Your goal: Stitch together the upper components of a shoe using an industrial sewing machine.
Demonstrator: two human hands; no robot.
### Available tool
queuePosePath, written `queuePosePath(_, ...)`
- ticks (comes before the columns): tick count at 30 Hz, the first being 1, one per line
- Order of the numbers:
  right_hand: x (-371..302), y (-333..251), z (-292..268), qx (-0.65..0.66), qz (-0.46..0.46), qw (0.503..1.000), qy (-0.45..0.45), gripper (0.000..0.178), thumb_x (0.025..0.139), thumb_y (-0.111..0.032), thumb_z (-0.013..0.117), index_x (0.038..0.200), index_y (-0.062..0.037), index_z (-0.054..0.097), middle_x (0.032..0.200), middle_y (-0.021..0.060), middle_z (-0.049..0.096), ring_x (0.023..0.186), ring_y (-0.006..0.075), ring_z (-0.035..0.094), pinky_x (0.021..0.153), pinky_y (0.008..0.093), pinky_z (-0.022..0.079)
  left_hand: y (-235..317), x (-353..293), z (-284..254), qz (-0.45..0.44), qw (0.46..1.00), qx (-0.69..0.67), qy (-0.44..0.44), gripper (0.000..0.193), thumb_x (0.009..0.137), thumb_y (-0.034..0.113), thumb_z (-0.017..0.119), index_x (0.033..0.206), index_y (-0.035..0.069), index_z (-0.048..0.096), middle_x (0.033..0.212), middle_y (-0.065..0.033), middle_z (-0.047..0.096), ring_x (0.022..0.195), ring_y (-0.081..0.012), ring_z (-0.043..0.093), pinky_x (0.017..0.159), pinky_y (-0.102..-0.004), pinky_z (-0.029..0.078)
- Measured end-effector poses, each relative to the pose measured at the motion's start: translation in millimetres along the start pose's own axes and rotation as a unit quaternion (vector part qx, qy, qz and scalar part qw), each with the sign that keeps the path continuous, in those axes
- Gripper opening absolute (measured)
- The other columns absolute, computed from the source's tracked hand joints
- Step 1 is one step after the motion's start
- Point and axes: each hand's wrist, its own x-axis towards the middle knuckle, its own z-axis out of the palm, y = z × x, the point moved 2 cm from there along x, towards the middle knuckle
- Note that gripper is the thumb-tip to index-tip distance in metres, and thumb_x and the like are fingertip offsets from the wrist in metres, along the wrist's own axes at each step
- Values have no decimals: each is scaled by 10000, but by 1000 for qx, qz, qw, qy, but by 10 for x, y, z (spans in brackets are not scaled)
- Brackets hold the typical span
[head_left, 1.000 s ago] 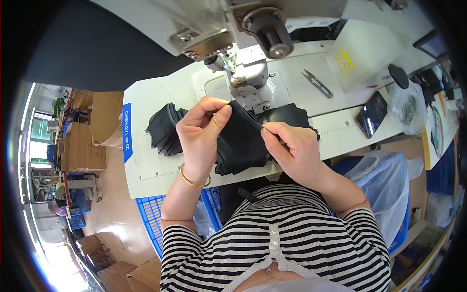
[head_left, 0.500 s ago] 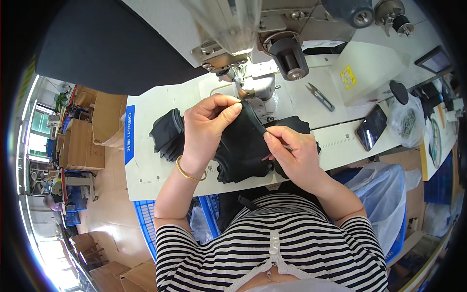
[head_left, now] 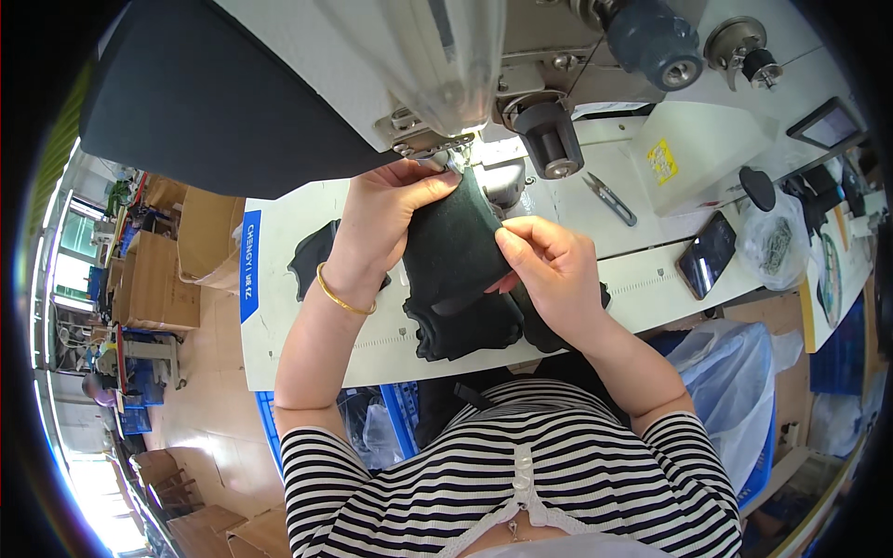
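A dark fabric piece (head_left: 454, 237) is stretched between my two hands, just in front of the sewing machine's needle area (head_left: 456, 158). My left hand (head_left: 395, 200) pinches its upper left corner between thumb and fingers, close under the machine head. With thumb and fingertips, my right hand (head_left: 553, 270) grips the right edge, lower down. Below the held piece, more dark fabric pieces (head_left: 465, 330) lie on the white machine table (head_left: 307, 349). Another small stack of dark fabric (head_left: 314, 256) sits left of my left wrist, partly hidden by it.
Thread snips (head_left: 611, 199) and a phone (head_left: 706, 255) lie on the right of the table. A clear bag (head_left: 774, 244) is beside the phone. Blue baskets (head_left: 402, 416) stand below the table edge. A dark panel (head_left: 223, 93) hangs at upper left.
Both hands have moved the fabric slightly up and left, toward the needle area. My left hand now reaches under the machine head. The fabric hangs flatter, showing more of its face.
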Motion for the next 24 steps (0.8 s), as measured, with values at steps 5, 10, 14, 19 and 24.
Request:
queuePosePath(5,3,8,10,12,-1,1000,-5,202,998,-110,565,1042,67,651,802,90,700,663,136,691,586,225,544,14,12,-21,-7,1000,0,-7,88,825,-22,749,897,-42,703,860,-95,706,769,-136,664,723,-243,538)
queuePosePath(10,5,14,24,18,-9,1000,16,194,985,-121,581,986,53,666,726,60,686,640,116,692,573,219,529,14,37,-24,-30,1000,-2,-4,88,824,-21,746,896,-44,701,859,-97,704,770,-141,665,727,-247,541)
queuePosePath(14,5,50,22,25,-13,1000,11,196,986,-122,579,986,54,665,731,62,691,647,119,696,575,218,530,18,22,-17,-35,999,-5,3,83,820,-39,734,895,-46,698,872,-99,702,783,-153,667,734,-255,543)
queuePosePath(19,-3,13,30,23,-10,1000,11,195,986,-121,577,986,53,665,728,61,687,650,118,697,576,217,530,17,46,-28,-39,999,-6,0,81,819,-43,729,891,-50,692,880,-105,700,794,-159,669,746,-260,547)
queuePosePath(24,0,13,28,28,-7,1000,11,201,988,-130,574,984,48,667,725,58,683,657,121,703,576,219,528,53,59,-23,-42,999,-16,0,48,823,-66,705,860,-43,683,871,-106,693,801,-169,671,771,-266,550)
